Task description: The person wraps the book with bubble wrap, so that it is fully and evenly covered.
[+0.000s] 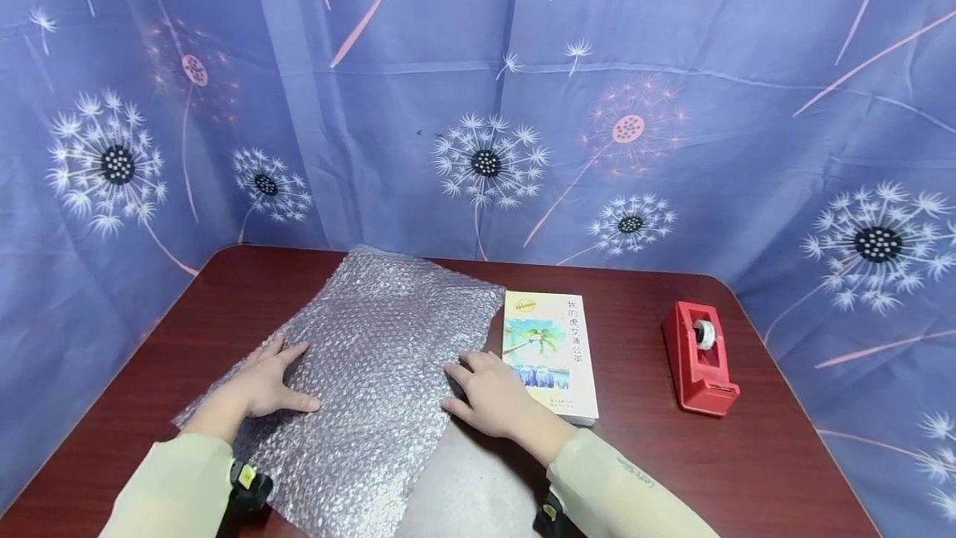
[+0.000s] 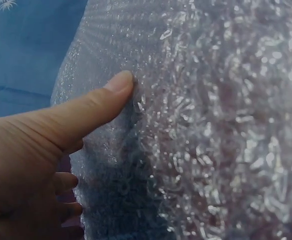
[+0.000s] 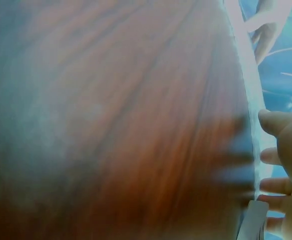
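Note:
A sheet of clear bubble wrap lies flat and slanted across the table. On its left part rests my left hand, fingers spread and thumb pointing inward. The left wrist view shows that thumb extended over the bubbles, pinching nothing. My right hand is at the sheet's right edge, fingertips touching it or just above; I cannot tell which. In the right wrist view those fingers are loosely extended beside the wrap's edge. Just behind the right hand lies a book with a palm tree cover.
A red tape dispenser with a roll of tape stands at the right on the dark red wooden table. Behind the table hangs a blue curtain with a dandelion print. A black wrist camera sits under the left sleeve.

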Available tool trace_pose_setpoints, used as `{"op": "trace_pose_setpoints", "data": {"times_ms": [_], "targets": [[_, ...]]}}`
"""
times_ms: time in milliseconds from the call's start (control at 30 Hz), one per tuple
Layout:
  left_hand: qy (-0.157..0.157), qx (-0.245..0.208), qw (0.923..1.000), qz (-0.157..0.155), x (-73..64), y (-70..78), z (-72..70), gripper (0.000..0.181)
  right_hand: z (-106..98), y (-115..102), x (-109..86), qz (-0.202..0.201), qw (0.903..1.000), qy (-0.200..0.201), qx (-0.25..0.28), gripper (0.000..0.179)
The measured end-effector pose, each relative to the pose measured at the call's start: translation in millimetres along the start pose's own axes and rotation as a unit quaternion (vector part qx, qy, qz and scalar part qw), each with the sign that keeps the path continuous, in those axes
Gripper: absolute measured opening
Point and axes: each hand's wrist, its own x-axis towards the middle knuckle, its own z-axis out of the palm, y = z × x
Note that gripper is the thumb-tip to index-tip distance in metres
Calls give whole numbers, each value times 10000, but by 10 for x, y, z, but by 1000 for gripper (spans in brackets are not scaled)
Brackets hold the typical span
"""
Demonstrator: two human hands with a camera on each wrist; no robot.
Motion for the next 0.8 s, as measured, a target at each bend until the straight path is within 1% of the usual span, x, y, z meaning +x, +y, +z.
{"op": "trace_pose_setpoints", "data": {"times_ms": [133, 267, 333, 467, 633, 800], "targets": [[44, 83, 9999, 70, -20, 43, -5, 109, 13, 24, -3, -107, 9997, 184, 136, 54], [132, 66, 9998, 156, -8, 114, -12, 108, 13, 60, 5, -144, 9990, 360, 243, 53], [196, -8, 9996, 209, 6, 150, -14, 107, 8, 80, 14, -121, 9989, 392, 226, 53], [393, -77, 9983, 427, 36, 212, -8, 105, -22, 115, 20, -16, 9990, 348, 288, 55], [562, -207, 9962, 636, 72, 293, 40, 100, -49, 150, -4, 34, 9985, 429, 346, 55], [601, -340, 9944, 795, 119, 399, 103, 94, -54, 182, -48, 81, 9967, 644, 480, 54]]}}
